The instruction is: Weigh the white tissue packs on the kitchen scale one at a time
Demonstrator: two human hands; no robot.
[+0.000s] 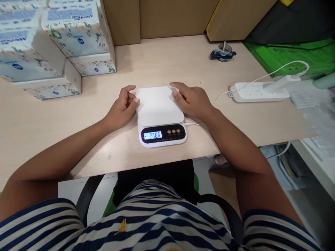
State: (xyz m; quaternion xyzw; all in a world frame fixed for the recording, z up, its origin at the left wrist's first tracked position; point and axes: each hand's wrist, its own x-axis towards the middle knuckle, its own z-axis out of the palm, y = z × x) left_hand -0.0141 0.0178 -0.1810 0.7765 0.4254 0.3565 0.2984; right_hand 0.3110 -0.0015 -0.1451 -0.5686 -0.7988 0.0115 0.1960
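Note:
A white digital kitchen scale [159, 106] lies flat on the table in front of me, with nothing on its platform. Its lit display [153, 135] reads 276.6 with a dash at the left, beside several round buttons. My left hand [124, 108] is at the left edge of the scale, fingers curled and thumb against the side. Over the right edge, my right hand [192, 99] rests with the thumb on the platform's rim and the index finger at the far corner. The undersides of both hands are hidden.
Several tissue packs [75, 31] are stacked at the back left. A white power strip [259, 92] with a plugged-in charger lies to the right, its cable [220, 96] running towards the scale. A dark bundled thing [222, 55] sits by a cable hole; cardboard [178, 17] stands behind.

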